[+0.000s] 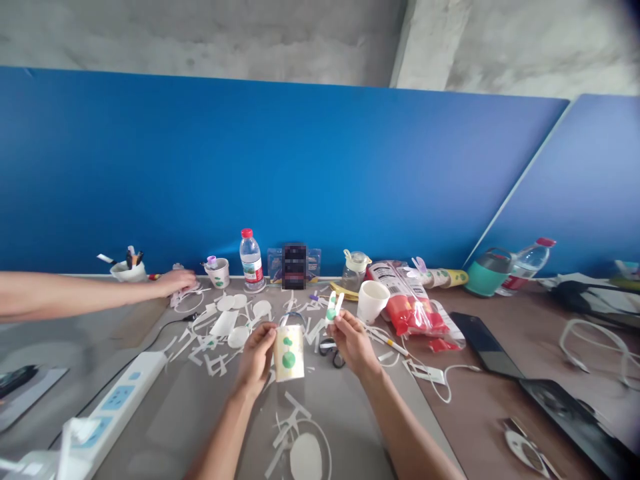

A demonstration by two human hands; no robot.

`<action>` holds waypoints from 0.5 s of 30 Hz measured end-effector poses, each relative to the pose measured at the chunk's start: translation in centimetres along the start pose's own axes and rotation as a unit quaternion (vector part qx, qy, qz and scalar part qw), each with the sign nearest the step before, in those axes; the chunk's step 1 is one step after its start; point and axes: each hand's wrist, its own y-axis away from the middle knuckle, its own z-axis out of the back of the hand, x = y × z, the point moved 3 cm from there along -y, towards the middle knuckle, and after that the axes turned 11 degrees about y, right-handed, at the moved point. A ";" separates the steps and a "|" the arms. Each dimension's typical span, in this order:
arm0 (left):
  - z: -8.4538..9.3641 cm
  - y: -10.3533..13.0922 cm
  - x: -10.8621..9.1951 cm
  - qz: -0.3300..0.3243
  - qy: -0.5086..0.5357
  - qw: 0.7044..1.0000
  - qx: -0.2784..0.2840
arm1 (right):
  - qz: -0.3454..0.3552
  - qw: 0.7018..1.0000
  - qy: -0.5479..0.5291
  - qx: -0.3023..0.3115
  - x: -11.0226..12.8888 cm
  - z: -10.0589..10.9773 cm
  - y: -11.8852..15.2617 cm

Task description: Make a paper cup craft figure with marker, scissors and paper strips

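Observation:
My left hand (259, 357) is closed on a pale paper cup (295, 365) with green round marks on its side, held above the grey table. To the right, my right hand (351, 333) pinches a small white paper piece (332, 307) with two upright strips and a green patch. The two held things are apart. Black-handled scissors (338, 359) lie partly behind my right hand. White paper strips and discs (239, 336) are scattered behind and left of the cup. Nearer to me lies another white oval piece (306, 457).
Another person's hand (181, 280) reaches in from the left. Behind stand a water bottle (251, 263), a decorated cup (219, 274), a white cup (373, 301) and a glass jar (355, 270). A red bag (407, 300) lies right; a power strip (125, 400) lies left.

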 end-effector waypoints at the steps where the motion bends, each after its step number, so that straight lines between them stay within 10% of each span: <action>1: 0.0 0.0 0.3 -0.008 -0.031 0.999 0.006 | -0.015 0.999 -0.047 0.012 -0.1 -0.3 0.1; 15: 0.8 -0.3 1.9 -0.048 -0.158 0.986 0.037 | -0.082 0.976 -0.192 0.058 -0.3 -2.0 1.3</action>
